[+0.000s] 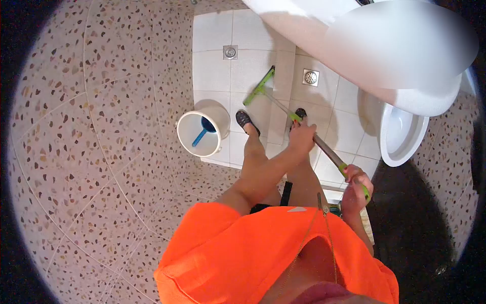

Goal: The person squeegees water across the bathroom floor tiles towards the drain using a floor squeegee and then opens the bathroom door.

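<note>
A floor squeegee (260, 87) with a green head and a metal pole slants across the middle of the view. My left hand (302, 139) is wrapped round the pole partway down, just above a green joint. Higher up, my right hand (357, 186) is closed on the green grip at the pole's end. The squeegee's head is over the white floor tiles (212, 71), beside a low raised strip (281, 81); whether the whole blade touches the floor, I cannot tell. My feet, in dark perforated clogs (244, 118), stand behind the head.
Left of my feet is a white bucket (183, 129) holding a blue dipper (201, 136). Two square drains, one far (230, 52) and one right of the strip (311, 77), are set in the floor. A washbasin (298, 30) overhangs the right; a squat toilet-like white bowl (392, 152) is below.
</note>
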The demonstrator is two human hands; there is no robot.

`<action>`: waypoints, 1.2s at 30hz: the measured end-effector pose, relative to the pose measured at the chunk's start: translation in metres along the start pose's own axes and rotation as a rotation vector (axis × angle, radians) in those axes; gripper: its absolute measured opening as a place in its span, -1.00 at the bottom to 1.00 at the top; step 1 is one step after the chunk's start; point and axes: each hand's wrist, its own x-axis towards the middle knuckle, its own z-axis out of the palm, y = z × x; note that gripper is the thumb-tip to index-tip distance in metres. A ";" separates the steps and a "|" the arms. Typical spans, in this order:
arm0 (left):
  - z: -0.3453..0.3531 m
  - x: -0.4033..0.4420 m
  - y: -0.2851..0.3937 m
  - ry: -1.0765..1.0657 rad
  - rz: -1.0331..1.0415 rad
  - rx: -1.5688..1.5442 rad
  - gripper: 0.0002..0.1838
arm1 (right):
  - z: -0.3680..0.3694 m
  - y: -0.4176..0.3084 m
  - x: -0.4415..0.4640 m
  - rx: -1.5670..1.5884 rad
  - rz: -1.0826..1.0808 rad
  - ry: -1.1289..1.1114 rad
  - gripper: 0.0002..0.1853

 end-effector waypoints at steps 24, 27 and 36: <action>-0.087 0.080 -0.149 0.168 0.096 0.112 -0.85 | 0.122 0.085 0.068 0.030 -0.138 -0.041 -0.94; -0.113 0.094 -0.096 0.515 0.110 -0.148 -0.82 | 0.139 0.031 0.092 0.120 -0.500 -0.306 -0.89; -0.102 0.095 -0.230 0.379 -0.114 -1.242 -0.86 | 0.271 0.089 0.064 -0.406 -0.615 -1.167 -0.78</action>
